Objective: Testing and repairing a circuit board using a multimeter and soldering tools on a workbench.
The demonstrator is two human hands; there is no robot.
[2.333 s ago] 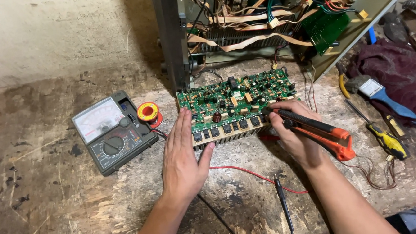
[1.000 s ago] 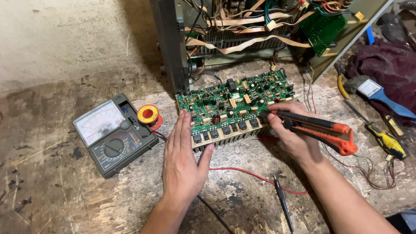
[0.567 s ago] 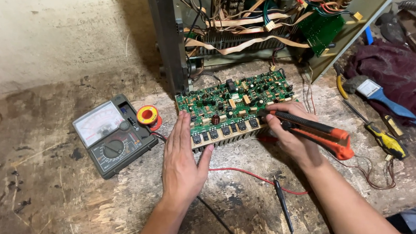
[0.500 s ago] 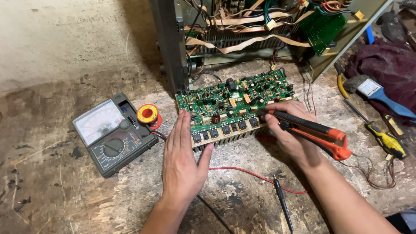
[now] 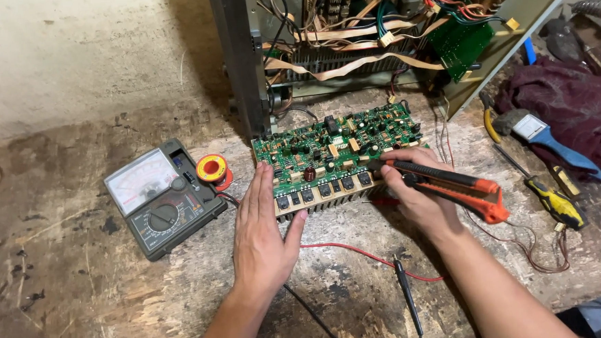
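Note:
A green circuit board (image 5: 334,150) with a row of black components on a metal strip lies on the worn wooden bench. My left hand (image 5: 266,236) rests flat beside its left end, thumb against the front edge. My right hand (image 5: 418,197) grips pliers with orange and black handles (image 5: 452,181), their tip at the board's front right edge.
An analog multimeter (image 5: 161,197) and a red-and-yellow solder spool (image 5: 211,169) sit left of the board. Red and black probe leads (image 5: 406,294) lie in front. An opened chassis with wiring (image 5: 369,35) stands behind. A paintbrush (image 5: 549,135), a yellow screwdriver (image 5: 552,200) and a dark cloth (image 5: 571,107) lie at right.
Almost nothing differs; both hands stay in place on the board and the view shifts slightly.

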